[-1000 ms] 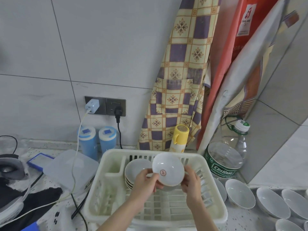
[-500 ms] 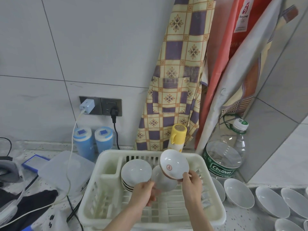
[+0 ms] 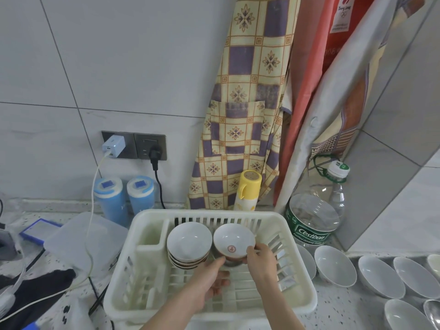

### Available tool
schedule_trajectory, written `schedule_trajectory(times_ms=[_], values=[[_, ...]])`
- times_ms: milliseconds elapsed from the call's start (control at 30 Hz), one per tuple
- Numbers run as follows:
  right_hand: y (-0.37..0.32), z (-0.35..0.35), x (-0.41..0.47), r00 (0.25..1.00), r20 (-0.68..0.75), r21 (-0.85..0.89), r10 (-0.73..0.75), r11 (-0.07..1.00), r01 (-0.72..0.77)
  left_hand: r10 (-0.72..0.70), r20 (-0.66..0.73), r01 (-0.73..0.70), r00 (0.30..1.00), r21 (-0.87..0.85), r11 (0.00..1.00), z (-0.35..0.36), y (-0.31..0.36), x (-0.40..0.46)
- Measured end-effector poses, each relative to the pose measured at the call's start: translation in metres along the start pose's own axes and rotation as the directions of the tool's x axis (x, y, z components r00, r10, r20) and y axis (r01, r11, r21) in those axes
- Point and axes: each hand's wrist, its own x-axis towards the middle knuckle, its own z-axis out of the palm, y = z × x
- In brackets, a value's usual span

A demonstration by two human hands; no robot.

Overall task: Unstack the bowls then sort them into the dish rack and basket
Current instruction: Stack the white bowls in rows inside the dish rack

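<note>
The right hand (image 3: 260, 260) curls its fingers round the rim of a white bowl (image 3: 233, 240) with a red mark inside, tilted on edge in the cream dish rack (image 3: 147, 277). The left hand (image 3: 210, 281) lies relaxed below it, fingertips at the bowl's lower edge, holding nothing. A stack of bowls (image 3: 189, 244) leans just left; more bowls (image 3: 335, 265) sit on the counter outside the rack, to the right.

Readable text in the kitchen corner

The green label on the clear water bottle (image 3: 314, 217) reads "Cestbon". The red bag (image 3: 340, 17) hanging at the upper right bears a white patch with print too small to read. A bowl (image 3: 233, 241) shows a red round emblem, illegible.
</note>
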Motion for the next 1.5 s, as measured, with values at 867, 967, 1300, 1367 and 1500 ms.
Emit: schedule_trajectory(times_ms=[867,967,1300,1367,1500], values=[[0.006,0.000,0.004,0.969,0.182,-0.044,0.169,0.986,-0.164,0.071,-0.124,-0.079,0.990,-0.064,0.995,0.001,-0.007,0.010],[0.006,0.000,0.005,0.970,0.167,-0.010,0.175,0.984,-0.176,0.067,-0.124,-0.076,0.990,-0.062,0.995,0.001,-0.006,0.011],[0.008,0.000,0.008,0.970,0.155,0.021,0.185,0.981,-0.190,0.057,-0.052,-0.057,0.997,-0.010,0.998,0.002,-0.002,0.003],[0.007,0.000,0.008,0.969,0.159,0.005,0.188,0.982,-0.191,0.054,-0.040,-0.054,0.998,0.003,0.999,0.002,-0.001,-0.002],[0.002,-0.004,0.004,0.966,0.156,-0.015,0.208,0.978,-0.209,0.059,-0.055,-0.057,0.997,0.043,0.997,-0.001,-0.001,-0.018]])
